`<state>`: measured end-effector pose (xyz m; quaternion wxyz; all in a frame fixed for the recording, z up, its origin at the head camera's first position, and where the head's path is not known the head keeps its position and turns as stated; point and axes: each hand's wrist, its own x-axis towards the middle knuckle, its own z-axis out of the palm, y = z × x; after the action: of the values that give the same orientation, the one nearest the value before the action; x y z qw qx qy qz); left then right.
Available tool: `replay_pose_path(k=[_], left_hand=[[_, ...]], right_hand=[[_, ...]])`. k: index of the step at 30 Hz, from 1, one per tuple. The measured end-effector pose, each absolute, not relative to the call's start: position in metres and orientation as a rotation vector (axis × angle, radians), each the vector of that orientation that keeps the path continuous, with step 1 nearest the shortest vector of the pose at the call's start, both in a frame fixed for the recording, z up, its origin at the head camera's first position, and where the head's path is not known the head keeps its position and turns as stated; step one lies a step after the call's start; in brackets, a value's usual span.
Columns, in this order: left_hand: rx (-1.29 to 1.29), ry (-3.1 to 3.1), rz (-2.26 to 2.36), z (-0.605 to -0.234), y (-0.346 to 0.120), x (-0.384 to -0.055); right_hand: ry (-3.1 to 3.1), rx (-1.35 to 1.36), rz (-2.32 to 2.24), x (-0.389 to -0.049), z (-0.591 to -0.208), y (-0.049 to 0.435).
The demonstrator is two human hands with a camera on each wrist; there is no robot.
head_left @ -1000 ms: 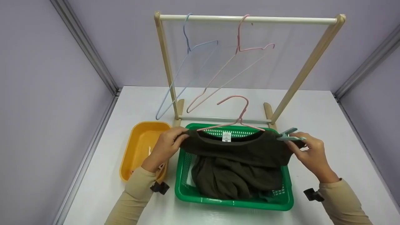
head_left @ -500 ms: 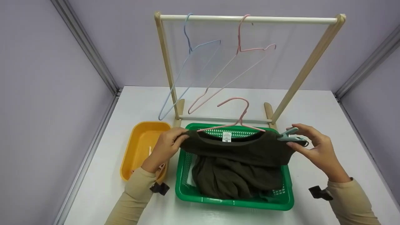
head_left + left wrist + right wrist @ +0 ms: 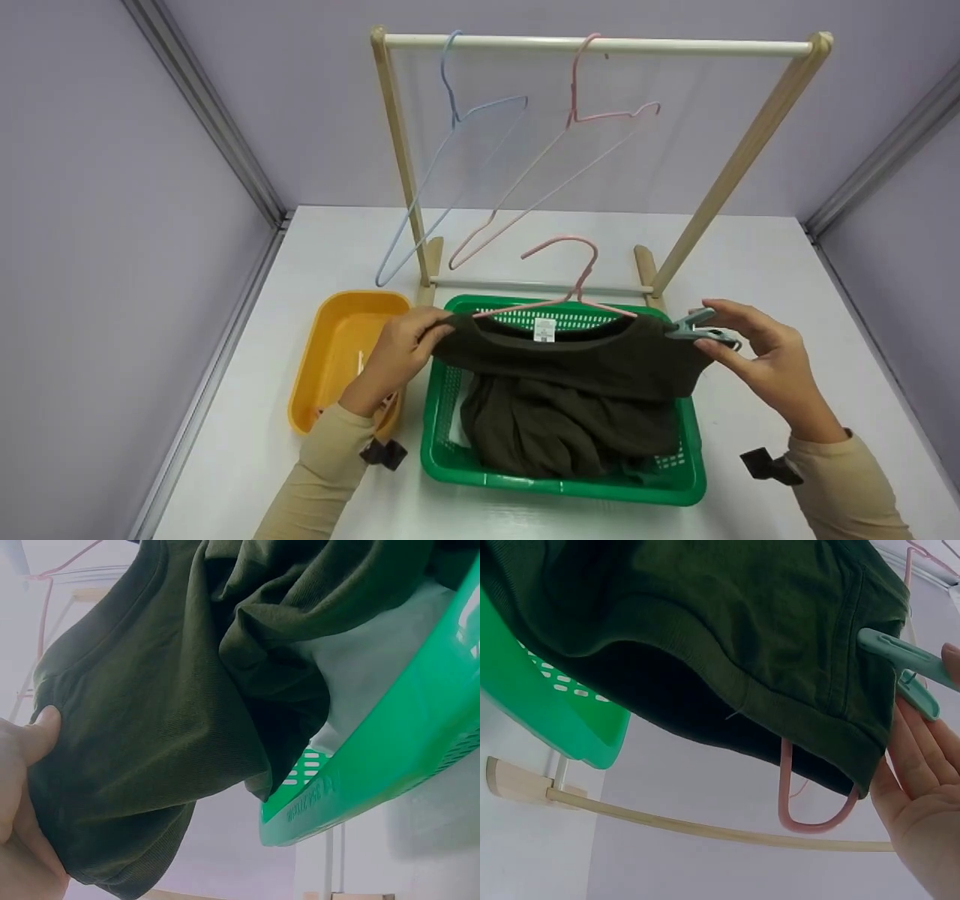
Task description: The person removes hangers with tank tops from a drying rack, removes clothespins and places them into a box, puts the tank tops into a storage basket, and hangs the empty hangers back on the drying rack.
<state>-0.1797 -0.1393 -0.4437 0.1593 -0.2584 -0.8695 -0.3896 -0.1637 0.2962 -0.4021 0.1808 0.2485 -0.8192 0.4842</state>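
Note:
A dark green shirt [image 3: 570, 367] is on a pink hanger [image 3: 581, 289], its neckline and white label facing up. My left hand [image 3: 401, 349] pinches the shirt's left shoulder between thumb and fingers; in the left wrist view the thumb presses the cloth [image 3: 127, 735]. At the other shoulder, a pale teal clothespin [image 3: 701, 330] is clipped onto the fabric. My right hand [image 3: 765, 367] pinches the clothespin's handles between thumb and fingers. The right wrist view shows the clothespin [image 3: 900, 652] at the shoulder seam and the hanger's end [image 3: 810, 825] poking out of the sleeve.
Beneath the shirt stands a green basket [image 3: 559, 487], with the shirt's lower part bunched in it. To its left is a yellow tray [image 3: 330, 337] with a few small clips. Behind, a rack [image 3: 675, 48] carries a blue hanger [image 3: 427, 176] and another pink hanger [image 3: 525, 176].
My right hand has shifted a little to the right and its fingers have moved on the clothespin's handles. My left hand and the shirt stay nearly still; the rack's hangers sway slightly.

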Motion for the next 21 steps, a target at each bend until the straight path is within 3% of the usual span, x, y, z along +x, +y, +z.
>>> replay_pose_path(k=[21], left_hand=[[-0.712, -2.545, -1.134, -0.4433, -0.1386, -0.1782]], right_hand=[[-2.091, 0.968, 1.411, -0.1681, -0.4065, 0.2950]])
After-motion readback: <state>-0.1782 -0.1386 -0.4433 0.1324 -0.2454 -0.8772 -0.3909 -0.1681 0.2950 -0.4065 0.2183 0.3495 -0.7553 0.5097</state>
